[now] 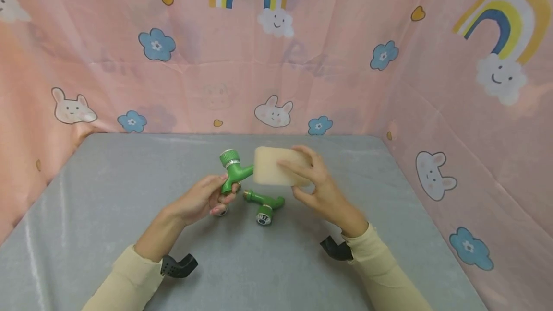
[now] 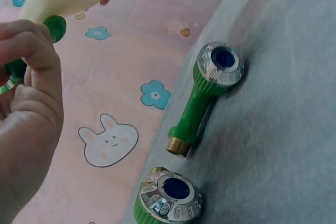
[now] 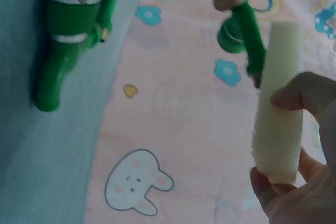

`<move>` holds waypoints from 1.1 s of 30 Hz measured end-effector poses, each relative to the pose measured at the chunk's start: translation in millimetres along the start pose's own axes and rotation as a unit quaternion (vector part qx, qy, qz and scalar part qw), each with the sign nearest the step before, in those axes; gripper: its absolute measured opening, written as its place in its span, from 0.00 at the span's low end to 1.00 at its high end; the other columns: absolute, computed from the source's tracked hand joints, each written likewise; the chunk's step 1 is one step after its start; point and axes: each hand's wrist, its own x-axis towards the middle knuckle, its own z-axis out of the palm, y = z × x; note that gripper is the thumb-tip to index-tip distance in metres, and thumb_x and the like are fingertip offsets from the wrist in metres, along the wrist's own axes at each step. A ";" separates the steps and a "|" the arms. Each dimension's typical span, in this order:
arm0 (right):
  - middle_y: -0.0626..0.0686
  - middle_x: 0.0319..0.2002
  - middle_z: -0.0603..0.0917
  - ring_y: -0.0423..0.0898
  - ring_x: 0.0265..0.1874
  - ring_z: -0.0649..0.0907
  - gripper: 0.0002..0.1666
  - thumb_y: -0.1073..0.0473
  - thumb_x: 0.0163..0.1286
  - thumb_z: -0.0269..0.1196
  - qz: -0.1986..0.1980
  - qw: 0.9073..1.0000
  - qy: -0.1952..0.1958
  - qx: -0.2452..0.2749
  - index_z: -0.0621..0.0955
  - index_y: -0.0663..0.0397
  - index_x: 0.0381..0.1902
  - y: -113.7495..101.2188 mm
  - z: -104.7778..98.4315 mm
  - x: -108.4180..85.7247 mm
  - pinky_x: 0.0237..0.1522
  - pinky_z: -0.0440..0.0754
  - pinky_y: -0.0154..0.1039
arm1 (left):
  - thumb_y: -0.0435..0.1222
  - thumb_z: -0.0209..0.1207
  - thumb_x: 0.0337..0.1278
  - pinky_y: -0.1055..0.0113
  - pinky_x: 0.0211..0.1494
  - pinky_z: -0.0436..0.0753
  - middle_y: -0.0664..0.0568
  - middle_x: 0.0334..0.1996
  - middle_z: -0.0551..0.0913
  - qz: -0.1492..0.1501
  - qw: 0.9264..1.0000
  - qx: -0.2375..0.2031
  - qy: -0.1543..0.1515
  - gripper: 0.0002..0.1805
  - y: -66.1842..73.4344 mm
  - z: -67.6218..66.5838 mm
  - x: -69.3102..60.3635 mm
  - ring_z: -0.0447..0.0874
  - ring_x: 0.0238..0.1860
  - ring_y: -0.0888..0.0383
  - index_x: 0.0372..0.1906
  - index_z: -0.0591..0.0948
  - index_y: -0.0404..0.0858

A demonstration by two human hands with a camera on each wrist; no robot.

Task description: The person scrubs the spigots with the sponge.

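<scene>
My left hand (image 1: 196, 201) grips a green tap (image 1: 235, 173) near one end, with its ribbed knob uppermost. Across from it, my right hand (image 1: 326, 196) holds a pale cream sponge (image 1: 265, 167) between thumb and fingers. The sponge's left edge overlaps the tap's far end in the head view; in the right wrist view the tap's brass-coloured end meets or nearly meets the sponge's face. Below the hands lies a second green tap (image 1: 268, 200) with a chrome-rimmed knob. A third tap (image 2: 168, 198) lies beside it, mostly hidden under my left hand in the head view.
Everything lies on a grey-covered table (image 1: 268, 272). A pink printed curtain (image 1: 345, 95) hangs behind it and along the sides. Black curved wrist mounts (image 1: 179, 266) stick out from both cream sleeves (image 1: 125, 277).
</scene>
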 end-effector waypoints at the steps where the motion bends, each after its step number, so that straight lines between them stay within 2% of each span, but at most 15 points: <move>1: 0.63 0.72 0.64 0.62 0.68 0.67 0.35 0.77 0.58 0.62 -0.005 1.000 -0.003 0.002 0.81 0.49 0.64 -1.2 3.0 0.2 0.58 0.77 0.59 | 0.49 0.34 0.84 0.76 0.22 0.64 0.60 0.26 0.69 0.005 1.000 -0.011 -0.007 0.22 -0.8 0.0 -0.1 0.63 0.19 0.70 0.41 0.73 0.39; 5: 0.63 0.71 0.64 0.62 0.69 0.66 0.36 0.79 0.57 0.62 -0.001 1.000 -0.005 0.005 0.81 0.50 0.63 -0.2 5.6 0.2 0.58 0.78 0.57 | 0.46 0.33 0.85 0.74 0.20 0.59 0.61 0.25 0.67 0.020 0.999 -0.035 -0.027 0.22 -2.7 -1.5 -0.4 0.60 0.18 0.69 0.40 0.73 0.39; 11: 0.64 0.71 0.63 0.62 0.68 0.66 0.36 0.80 0.58 0.61 0.038 0.999 -0.016 0.005 0.80 0.52 0.64 10.6 -11.3 -1.6 0.57 0.77 0.59 | 0.47 0.33 0.85 0.77 0.20 0.62 0.61 0.25 0.67 0.022 0.998 -0.041 -0.035 0.22 -0.5 -4.7 -2.6 0.60 0.18 0.70 0.41 0.73 0.41; 14: 0.63 0.71 0.64 0.60 0.68 0.67 0.36 0.78 0.60 0.61 0.059 0.998 -0.003 0.030 0.79 0.53 0.66 13.8 -19.0 -2.0 0.58 0.76 0.58 | 0.46 0.33 0.85 0.77 0.22 0.64 0.60 0.27 0.69 0.021 0.999 -0.014 -0.039 0.21 2.0 -4.8 -3.2 0.61 0.19 0.69 0.42 0.74 0.40; 17: 0.59 0.72 0.65 0.56 0.67 0.69 0.35 0.75 0.65 0.62 0.077 0.993 -0.002 0.089 0.76 0.53 0.69 13.3 -20.6 -1.3 0.59 0.77 0.48 | 0.44 0.34 0.85 0.77 0.24 0.67 0.58 0.29 0.71 0.008 0.998 0.036 -0.046 0.21 4.5 -1.9 -2.3 0.64 0.21 0.69 0.44 0.74 0.37; 20: 0.57 0.73 0.66 0.53 0.64 0.71 0.34 0.71 0.70 0.61 0.089 0.985 -0.034 0.144 0.72 0.52 0.73 10.1 -15.7 -0.3 0.59 0.77 0.38 | 0.44 0.34 0.85 0.76 0.25 0.69 0.55 0.31 0.73 -0.006 0.994 0.092 -0.057 0.22 5.7 4.0 -0.3 0.68 0.21 0.68 0.46 0.74 0.33; 22: 0.57 0.73 0.66 0.53 0.63 0.71 0.33 0.69 0.72 0.60 0.093 0.980 -0.059 0.168 0.70 0.53 0.74 7.2 -11.2 0.6 0.60 0.78 0.38 | 0.43 0.33 0.85 0.76 0.24 0.69 0.54 0.32 0.73 -0.003 0.991 0.116 -0.059 0.23 5.9 7.8 0.7 0.68 0.21 0.68 0.47 0.74 0.30; 27: 0.61 0.72 0.68 0.54 0.60 0.73 0.32 0.68 0.73 0.58 0.098 0.972 -0.077 0.198 0.69 0.57 0.74 3.3 -6.5 2.2 0.59 0.77 0.50 | 0.43 0.33 0.85 0.75 0.23 0.70 0.53 0.31 0.74 0.016 0.991 0.122 -0.046 0.26 5.7 12.1 1.6 0.68 0.21 0.68 0.45 0.70 0.22; 30: 0.62 0.72 0.69 0.54 0.59 0.73 0.32 0.67 0.74 0.58 0.097 0.971 -0.083 0.202 0.68 0.58 0.74 3.3 -8.6 1.8 0.58 0.78 0.49 | 0.43 0.32 0.85 0.74 0.24 0.70 0.54 0.31 0.74 0.030 0.992 0.115 -0.043 0.25 5.8 10.9 1.5 0.68 0.21 0.68 0.43 0.70 0.25; 33: 0.61 0.72 0.68 0.54 0.59 0.74 0.32 0.66 0.74 0.58 0.100 0.970 -0.094 0.202 0.68 0.58 0.75 3.8 -12.6 0.7 0.57 0.79 0.46 | 0.44 0.31 0.85 0.70 0.21 0.66 0.55 0.30 0.74 0.044 0.994 0.096 -0.031 0.22 6.0 7.8 -0.3 0.66 0.21 0.68 0.42 0.71 0.33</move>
